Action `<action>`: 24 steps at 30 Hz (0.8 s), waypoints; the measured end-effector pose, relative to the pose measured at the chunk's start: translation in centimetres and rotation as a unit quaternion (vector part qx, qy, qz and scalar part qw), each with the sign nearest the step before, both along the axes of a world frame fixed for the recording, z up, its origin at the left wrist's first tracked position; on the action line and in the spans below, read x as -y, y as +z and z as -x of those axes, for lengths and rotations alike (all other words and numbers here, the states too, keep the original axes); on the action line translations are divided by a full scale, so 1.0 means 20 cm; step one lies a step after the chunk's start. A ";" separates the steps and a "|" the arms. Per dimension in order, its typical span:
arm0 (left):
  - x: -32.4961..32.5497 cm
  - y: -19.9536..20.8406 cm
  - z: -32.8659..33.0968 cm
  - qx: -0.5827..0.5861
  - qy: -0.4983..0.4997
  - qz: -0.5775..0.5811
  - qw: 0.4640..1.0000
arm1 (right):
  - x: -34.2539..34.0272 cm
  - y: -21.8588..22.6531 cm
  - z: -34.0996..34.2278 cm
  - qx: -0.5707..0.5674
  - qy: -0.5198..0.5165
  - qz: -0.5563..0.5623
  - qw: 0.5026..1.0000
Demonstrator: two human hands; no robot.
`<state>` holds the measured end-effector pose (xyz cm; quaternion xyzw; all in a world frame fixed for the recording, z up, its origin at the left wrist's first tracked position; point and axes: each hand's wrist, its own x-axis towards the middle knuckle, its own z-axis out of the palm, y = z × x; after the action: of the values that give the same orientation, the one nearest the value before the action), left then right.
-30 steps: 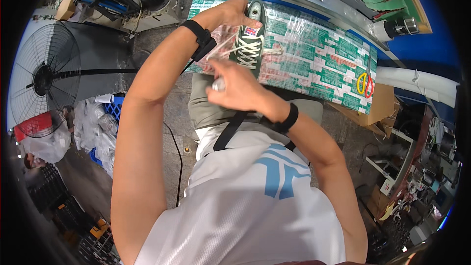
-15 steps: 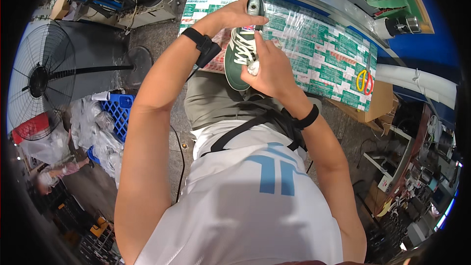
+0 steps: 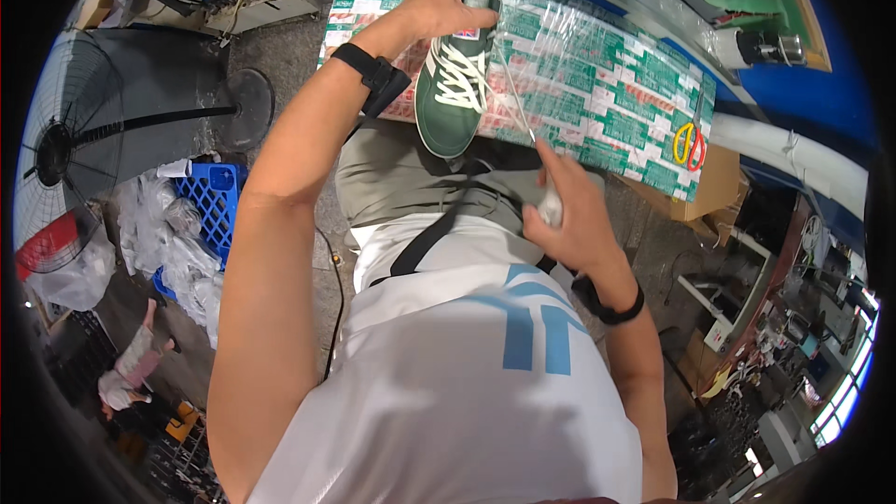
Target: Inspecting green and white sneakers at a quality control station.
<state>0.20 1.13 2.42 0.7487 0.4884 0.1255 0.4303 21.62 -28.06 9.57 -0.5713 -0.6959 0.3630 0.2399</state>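
A dark green sneaker (image 3: pixel 450 103) with white laces lies sole down at the near edge of the table, toe towards me. My left hand (image 3: pixel 441 7) grips it at the heel collar, with the thumb over the opening. Away from the shoe, to its lower right, my right hand (image 3: pixel 577 221) is closed around a white, rounded handle (image 3: pixel 551 206). The index finger lies along a thin shaft that points at the sneaker. A fine pale line runs between its tip and the shoe's side; whether it is thread or metal I cannot tell.
The table (image 3: pixel 597 84) is covered in green and white printed tape. Scissors (image 3: pixel 689 146) with yellow and red handles lie at its right end. A standing fan (image 3: pixel 56 154) and a blue crate (image 3: pixel 217 210) with plastic bags are on the left. A cardboard box (image 3: pixel 714 187) stands right.
My right hand has drawn back from the laces, down and to the right, with the white-handled tool. My left hand still holds the sneaker.
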 end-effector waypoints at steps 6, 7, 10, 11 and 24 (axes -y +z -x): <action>0.02 -0.03 -0.04 0.043 -0.017 0.057 0.997 | -0.39 -0.22 0.21 -0.003 -0.025 -0.168 0.985; 0.05 0.00 -0.03 0.041 -0.017 0.055 0.998 | -0.45 -0.25 0.22 0.031 -0.004 -0.169 0.985; 0.11 0.03 0.00 0.013 0.003 -0.013 1.000 | -0.42 -0.24 0.19 0.090 0.034 -0.178 0.979; 0.10 0.02 0.01 0.015 0.010 -0.010 1.000 | -0.38 -0.21 0.17 0.114 0.053 -0.185 0.975; 0.06 0.00 0.01 0.035 -0.011 -0.033 0.999 | -0.27 -0.08 0.27 0.074 -0.009 -0.122 0.990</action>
<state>0.02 -0.13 2.35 0.7629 0.4607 0.1634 0.4231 16.29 -22.61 7.94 -0.5689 -0.7460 0.2297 0.2589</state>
